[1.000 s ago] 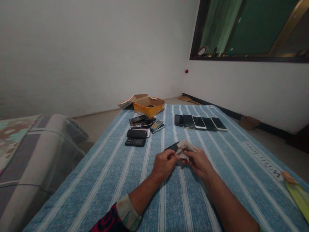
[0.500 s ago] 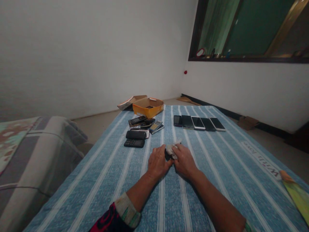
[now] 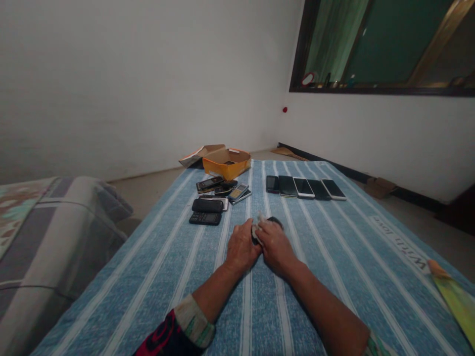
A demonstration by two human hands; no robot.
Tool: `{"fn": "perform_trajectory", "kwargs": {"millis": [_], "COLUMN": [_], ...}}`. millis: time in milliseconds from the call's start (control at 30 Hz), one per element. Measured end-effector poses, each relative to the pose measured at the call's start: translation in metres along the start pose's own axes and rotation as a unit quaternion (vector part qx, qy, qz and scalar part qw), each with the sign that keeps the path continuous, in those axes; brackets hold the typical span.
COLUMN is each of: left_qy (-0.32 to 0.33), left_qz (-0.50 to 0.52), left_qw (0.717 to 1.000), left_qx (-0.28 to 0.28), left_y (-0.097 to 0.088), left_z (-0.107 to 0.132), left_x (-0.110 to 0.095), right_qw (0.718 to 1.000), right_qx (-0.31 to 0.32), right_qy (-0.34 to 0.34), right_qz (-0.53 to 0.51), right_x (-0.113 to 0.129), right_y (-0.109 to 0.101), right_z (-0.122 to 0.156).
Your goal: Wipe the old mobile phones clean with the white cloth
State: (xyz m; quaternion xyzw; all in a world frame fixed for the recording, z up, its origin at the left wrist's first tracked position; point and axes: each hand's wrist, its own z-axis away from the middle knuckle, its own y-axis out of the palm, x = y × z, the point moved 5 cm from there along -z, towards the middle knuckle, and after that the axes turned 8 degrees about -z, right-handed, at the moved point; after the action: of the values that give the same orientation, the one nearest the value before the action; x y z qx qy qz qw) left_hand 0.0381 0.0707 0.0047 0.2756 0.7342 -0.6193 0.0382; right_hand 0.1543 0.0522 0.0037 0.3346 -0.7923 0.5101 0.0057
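My left hand [image 3: 240, 249] is closed on one end of a dark phone [image 3: 276, 220], whose other end shows past my right knuckles. A crumpled whitish cloth [image 3: 259, 224] is bunched under the fingers of my right hand [image 3: 277, 248], pressed on the phone. Both hands meet over the blue striped bedsheet [image 3: 208, 267], and most of the phone is hidden by them. Beyond my left hand lie a black keypad phone [image 3: 205, 218], a black oblong item [image 3: 208, 205] and a small pile of older phones [image 3: 218, 187].
A row of several smartphones [image 3: 303, 188] lies at the far right of the sheet. An open orange box [image 3: 227, 170] with its flap raised stands at the far left edge. Another covered surface [image 3: 70, 237] is on the left, and a yellow-green item [image 3: 451, 296] lies at right.
The cloth and my right fingers have shifted left across the phone toward my left hand. The phone's right end now shows beyond my right hand.
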Motion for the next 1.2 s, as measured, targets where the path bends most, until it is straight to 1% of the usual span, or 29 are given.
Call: {"fn": "perform_trajectory", "kwargs": {"millis": [33,67,100,167,200,233,267,300,333,400,433,467,500,567,600,633,700,733,767,800,833,900,933,967,1033,1100,1133,1167,1200], "left_qy": [-0.001,-0.001,-0.001,0.004,0.008,0.010,0.012,0.012,0.013,0.019,0.023,0.026,0.030,0.040,0.047,0.054,0.068,0.072,0.076,0.077,0.078,0.075,0.070,0.062,0.045,0.028,0.021,0.016,0.011], "left_qz": [0.002,0.006,0.012,0.023,0.028,0.031,0.034,0.035,0.037,0.042,0.048,0.056,0.068,0.093,0.104,0.112,0.123,0.127,0.132,0.138,0.143,0.157,0.165,0.174,0.192,0.212,0.225,0.239,0.252], "left_qw": [1.000,1.000,1.000,1.000,1.000,0.999,0.999,0.999,0.999,0.998,0.998,0.997,0.996,0.993,0.992,0.990,0.988,0.987,0.987,0.986,0.985,0.983,0.982,0.981,0.979,0.976,0.973,0.970,0.967], "left_qx": [-0.001,-0.001,-0.002,-0.005,-0.008,-0.012,-0.016,-0.019,-0.023,-0.033,-0.039,-0.045,-0.050,-0.056,-0.058,-0.060,-0.060,-0.059,-0.057,-0.056,-0.056,-0.058,-0.058,-0.057,-0.049,-0.039,-0.036,-0.034,-0.035], "left_y": [0.000,0.000,0.000,-0.001,-0.001,-0.002,-0.002,-0.002,-0.002,-0.002,-0.002,-0.002,-0.001,0.001,0.002,0.002,0.003,0.003,0.003,0.003,0.004,0.005,0.006,0.007,0.010,0.012,0.013,0.012,0.011], "left_z": [0.000,0.000,0.000,0.000,0.000,0.000,0.000,0.000,-0.001,-0.001,-0.001,-0.001,-0.001,-0.001,-0.002,-0.002,-0.002,-0.002,-0.002,-0.002,-0.002,-0.002,-0.002,-0.003,-0.004,-0.005,-0.006,-0.006,-0.006], "left_x": [0.000,0.001,0.001,0.001,0.000,0.000,0.000,-0.001,-0.001,0.000,0.000,0.001,0.002,0.003,0.003,0.003,0.003,0.003,0.002,0.002,0.002,0.004,0.005,0.007,0.011,0.014,0.015,0.015,0.015], "right_qw": [1.000,1.000,0.999,0.990,0.984,0.981,0.983,0.987,0.992,0.996,0.996,0.996,0.997,0.991,0.985,0.976,0.959,0.953,0.951,0.955,0.964,0.985,0.991,0.994,0.997,0.995,0.993,0.992,0.993], "right_qx": [0.005,0.000,-0.015,-0.059,-0.076,-0.084,-0.087,-0.081,-0.070,-0.025,-0.016,-0.018,-0.031,-0.072,-0.099,-0.141,-0.218,-0.245,-0.257,-0.253,-0.225,-0.130,-0.091,-0.068,-0.057,-0.060,-0.061,-0.061,-0.060], "right_qy": [-0.016,-0.003,0.030,0.132,0.163,0.171,0.161,0.129,0.084,-0.007,-0.024,-0.017,0.008,0.090,0.125,0.154,0.164,0.155,0.138,0.116,0.089,0.025,-0.004,-0.014,0.024,0.081,0.098,0.102,0.092], "right_qz": [-0.014,-0.019,-0.015,-0.007,-0.011,-0.020,-0.031,-0.043,-0.056,-0.083,-0.089,-0.085,-0.075,-0.061,-0.063,-0.067,-0.082,-0.090,-0.098,-0.105,-0.112,-0.113,-0.102,-0.088,-0.053,-0.029,-0.025,-0.029,-0.039], "right_x": [0.000,-0.004,-0.013,-0.035,-0.042,-0.044,-0.041,-0.033,-0.022,0.000,0.005,0.004,-0.002,-0.027,-0.041,-0.053,-0.066,-0.065,-0.059,-0.050,-0.038,-0.012,-0.001,0.004,0.002,-0.009,-0.013,-0.014,-0.013], "right_y": [0.001,-0.001,-0.003,-0.011,-0.014,-0.015,-0.014,-0.012,-0.009,0.000,0.002,0.002,0.000,-0.008,-0.014,-0.021,-0.033,-0.036,-0.037,-0.034,-0.028,-0.011,-0.004,0.000,0.000,-0.006,-0.010,-0.012,-0.013], "right_z": [-0.001,-0.001,-0.002,0.002,0.004,0.006,0.007,0.006,0.005,0.001,0.000,-0.002,-0.002,0.000,0.003,0.007,0.015,0.018,0.019,0.019,0.016,0.009,0.006,0.004,0.001,0.003,0.005,0.006,0.008]}}
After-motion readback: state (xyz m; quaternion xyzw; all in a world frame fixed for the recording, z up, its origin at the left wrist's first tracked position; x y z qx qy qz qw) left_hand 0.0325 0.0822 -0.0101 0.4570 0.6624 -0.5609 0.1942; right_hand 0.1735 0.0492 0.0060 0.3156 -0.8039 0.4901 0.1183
